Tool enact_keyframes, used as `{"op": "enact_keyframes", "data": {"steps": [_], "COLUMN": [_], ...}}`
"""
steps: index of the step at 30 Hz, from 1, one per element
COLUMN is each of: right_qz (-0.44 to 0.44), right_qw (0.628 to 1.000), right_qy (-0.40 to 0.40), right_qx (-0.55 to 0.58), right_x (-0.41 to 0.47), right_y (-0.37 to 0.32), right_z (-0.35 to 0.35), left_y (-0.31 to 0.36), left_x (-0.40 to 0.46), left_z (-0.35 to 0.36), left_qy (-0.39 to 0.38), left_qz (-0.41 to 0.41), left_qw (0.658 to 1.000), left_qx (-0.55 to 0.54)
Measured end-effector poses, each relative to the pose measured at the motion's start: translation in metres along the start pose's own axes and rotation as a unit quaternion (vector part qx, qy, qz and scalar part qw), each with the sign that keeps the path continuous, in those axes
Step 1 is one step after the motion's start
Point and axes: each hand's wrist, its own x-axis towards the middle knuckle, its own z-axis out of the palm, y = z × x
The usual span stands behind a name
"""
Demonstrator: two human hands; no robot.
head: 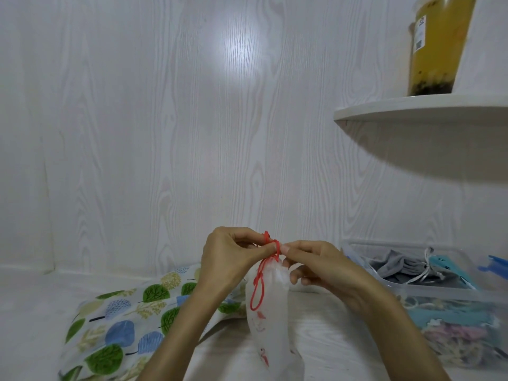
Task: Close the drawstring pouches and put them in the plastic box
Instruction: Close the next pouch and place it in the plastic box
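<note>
Head view. A white pouch [270,320] with small red marks is held upright at centre, above the pale wood-grain surface [330,339]; its gathered neck sits just below both hands. A red cord [264,273] is drawn through the neck: one long loop hangs down the pouch's front, and a knot or small loop is bunched at the top betw. the fingertips. The left hand [228,257] is seen w/ thumb and forefinger curled and pinching the cord at the top; the remaining fingers are folded in behind. The right hand [319,268] is seen w/ thumb and forefinger pinching the cord from the other side, just touching the left fingertips; its lower fingers are curled loosely beside the pouch neck, and contact w/ the fabric cannot be told for certain. A tree-print pouch [123,323] in green, blue and cream is laid flat at left, partly behind the left forearm. A clear plastic box [412,294] is placed at right, near the right forearm; inside it, a grey pouch [395,266] w/ white cord, a teal pouch [445,264] and further cloth items, blurred through the near wall, are seen. A blue clip [493,264] is fitted at the box's far right edge. Above, a white shelf [417,108] is fixed to the wood-grain wall [165,119], w/ a yellow drink cup [437,48] stood on it.
</note>
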Motion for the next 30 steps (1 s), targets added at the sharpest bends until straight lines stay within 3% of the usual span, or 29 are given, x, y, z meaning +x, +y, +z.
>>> {"op": "enact_keyframes", "data": {"steps": [9,19,21,24,30], "right_qz": [-0.02,0.026,-0.002,-0.058,-0.05], "right_qw": [0.997,0.974,0.986,0.997,0.967], "right_qy": [0.033,-0.045,-0.011,0.023,-0.054], "right_qx": [0.06,0.222,0.169,-0.035,-0.246], "right_x": [0.007,0.012,0.014,0.01,-0.004], "right_y": [0.011,0.013,0.015,0.007,-0.007], "right_z": [0.001,0.002,-0.003,-0.013,-0.024], "left_y": [0.002,0.001,-0.001,-0.003,-0.002], "left_x": [0.001,0.001,0.003,0.009,0.015], "left_z": [-0.005,-0.005,-0.006,-0.012,-0.022], "left_qy": [-0.055,-0.127,-0.077,-0.002,0.004], "left_qz": [-0.027,-0.135,-0.138,-0.114,-0.057], "left_qw": [0.994,0.966,0.973,0.986,0.998], "left_qx": [-0.09,-0.178,-0.171,-0.124,-0.03]}}
